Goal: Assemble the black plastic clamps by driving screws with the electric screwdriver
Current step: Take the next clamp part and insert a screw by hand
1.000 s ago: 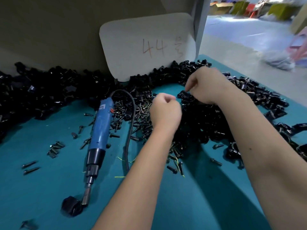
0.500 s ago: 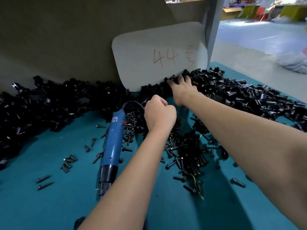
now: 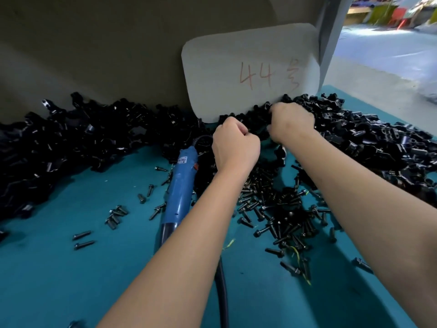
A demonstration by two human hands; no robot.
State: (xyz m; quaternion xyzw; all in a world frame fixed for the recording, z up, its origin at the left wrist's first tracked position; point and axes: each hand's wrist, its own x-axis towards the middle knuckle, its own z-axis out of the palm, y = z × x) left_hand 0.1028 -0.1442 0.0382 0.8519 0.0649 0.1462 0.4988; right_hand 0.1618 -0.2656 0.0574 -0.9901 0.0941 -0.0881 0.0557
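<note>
Honestly, right hand point(image 3: 292, 120) grabbing clamps point(image 3: 354, 138) at the counter's back edge, left hand point(image 3: 234, 146) fisted, contents unclear, could knock screws point(image 3: 279, 214) off.

Black plastic clamps point(image 3: 78, 147) lie heaped in a long ridge along the far edge of the bench point(image 3: 71, 280), from its left side across to the right. Dark screws point(image 3: 276, 216) sit in a loose pile near the middle, with strays scattered toward the left. The blue electric screwdriver point(image 3: 181, 188) lies flat between them, its black cord point(image 3: 222, 294) trailing toward the near edge.
</note>
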